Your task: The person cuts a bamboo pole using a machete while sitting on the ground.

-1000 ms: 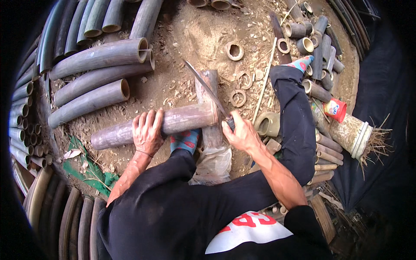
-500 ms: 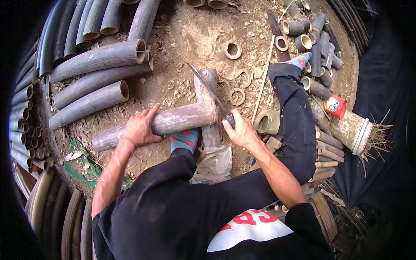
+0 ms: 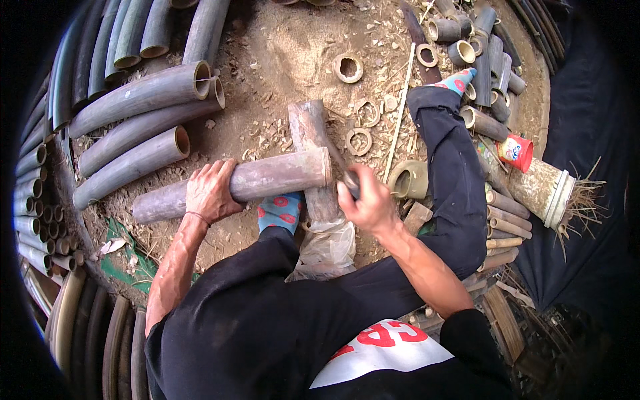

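My left hand [image 3: 212, 191] is wrapped over a thick bamboo tube [image 3: 273, 179] lying crosswise in front of me. The tube's right end rests across a short log [image 3: 309, 123] on the ground. My right hand [image 3: 371, 203] grips the dark handle of a long-bladed knife [image 3: 337, 155]. Its blade is blurred and lies close beside the tube's cut right end; whether it touches, I cannot tell. My sock-covered foot [image 3: 279, 213] is below the tube, next to the log.
Long bamboo poles [image 3: 143, 97] lie at the left. Cut bamboo rings [image 3: 349, 68] and shavings are scattered ahead; short bamboo pieces [image 3: 483, 123] heap at the right. A red packet [image 3: 515, 152] sits by a pale bucket [image 3: 543, 197] of sticks. A plastic bag [image 3: 325, 250] lies near my legs.
My right hand has shifted and the knife's blade, plainly seen before across the log, is now blurred and steeper beside the tube's end. My left hand stays on the tube. The view has shifted slightly.
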